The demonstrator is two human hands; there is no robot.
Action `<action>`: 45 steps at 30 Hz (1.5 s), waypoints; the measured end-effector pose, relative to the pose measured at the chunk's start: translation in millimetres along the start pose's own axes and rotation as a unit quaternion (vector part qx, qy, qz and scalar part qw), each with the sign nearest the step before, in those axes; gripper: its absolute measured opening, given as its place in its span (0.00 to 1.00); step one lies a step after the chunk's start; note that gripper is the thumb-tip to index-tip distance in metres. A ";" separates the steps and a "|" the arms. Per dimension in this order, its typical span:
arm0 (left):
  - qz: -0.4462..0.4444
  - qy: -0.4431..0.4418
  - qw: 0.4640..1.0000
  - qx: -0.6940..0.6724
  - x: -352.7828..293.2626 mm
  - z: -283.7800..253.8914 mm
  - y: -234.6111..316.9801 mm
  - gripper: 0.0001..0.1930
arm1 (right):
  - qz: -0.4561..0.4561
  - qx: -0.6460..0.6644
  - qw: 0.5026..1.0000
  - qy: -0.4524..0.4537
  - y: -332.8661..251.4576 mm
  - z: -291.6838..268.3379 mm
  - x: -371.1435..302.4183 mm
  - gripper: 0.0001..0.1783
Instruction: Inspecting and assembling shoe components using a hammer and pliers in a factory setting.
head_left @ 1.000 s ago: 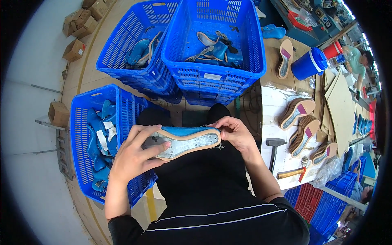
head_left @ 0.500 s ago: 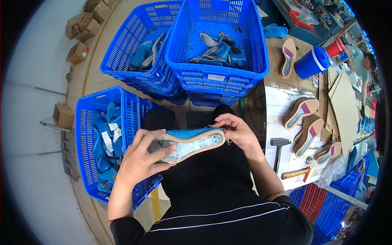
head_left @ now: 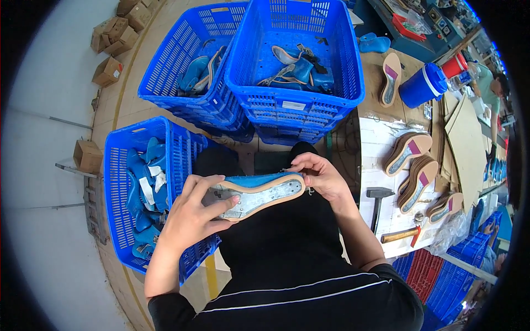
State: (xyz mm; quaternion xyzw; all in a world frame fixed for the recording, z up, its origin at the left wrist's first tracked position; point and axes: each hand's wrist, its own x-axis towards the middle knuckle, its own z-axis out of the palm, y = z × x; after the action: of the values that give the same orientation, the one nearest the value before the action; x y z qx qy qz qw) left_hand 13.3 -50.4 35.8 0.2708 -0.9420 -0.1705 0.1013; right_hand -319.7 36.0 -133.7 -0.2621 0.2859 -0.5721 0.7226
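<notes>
gripping blue-sided shoe form [head_left: 262, 197] | left hand [head_left: 193, 214] clamped, part-covering wide end | right hand [head_left: 323, 177] by narrow end, hold unclear

Smooth plast. last [head_left: 253, 180], scuffed metal plate [head_left: 266, 198], wd. hammer handle [head_left: 396, 236]

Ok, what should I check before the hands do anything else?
1. Left hand around the shoe's wide end: ok.
2. Right hand at the narrow end: ok; whether its grip is tight: cannot tell.
3. Underside facing up: ok, its grey middle shows.
4. A hand free: not ok, both are at the shoe.
5. Black-headed hammer and wooden-handled hammer lying on the table: ok.
6. Sole stuck firmly to the blue part: cannot tell.
</notes>
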 end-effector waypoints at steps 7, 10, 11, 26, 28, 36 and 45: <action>0.035 0.026 0.999 -0.023 16.5 7.1 4.8 0.23 | -0.035 0.011 0.999 -0.005 11.1 -3.4 -1.1 0.33; 0.088 0.043 0.995 -0.027 19.8 22.1 -1.5 0.23 | -0.031 0.005 1.000 -0.003 11.0 -4.5 0.2 0.33; 0.115 0.066 0.991 -0.036 16.4 32.0 -8.5 0.23 | -0.033 0.004 0.999 0.000 10.8 -5.1 -0.3 0.33; 0.158 0.129 0.979 -0.028 14.4 51.3 -18.4 0.23 | -0.039 -0.032 0.999 0.014 1.7 5.9 -4.5 0.36; 0.168 0.138 0.976 -0.015 12.8 53.4 -16.5 0.26 | -0.053 -0.052 0.997 0.014 1.6 5.6 -4.5 0.33; 0.101 0.141 0.985 0.022 -15.9 73.0 23.6 0.29 | -0.097 -0.356 0.847 0.382 26.1 -30.7 -70.4 0.12; 0.027 0.153 0.987 0.046 -26.5 87.9 53.7 0.38 | -0.011 -0.642 0.414 0.646 47.5 -79.1 -234.5 0.30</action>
State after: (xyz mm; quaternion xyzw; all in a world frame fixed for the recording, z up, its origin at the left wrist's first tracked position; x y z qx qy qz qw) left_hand -15.0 30.2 -27.6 0.2728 -0.9291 -0.0803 0.2364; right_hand -386.6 270.8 -196.0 -0.2055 0.9493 -0.2301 -0.0600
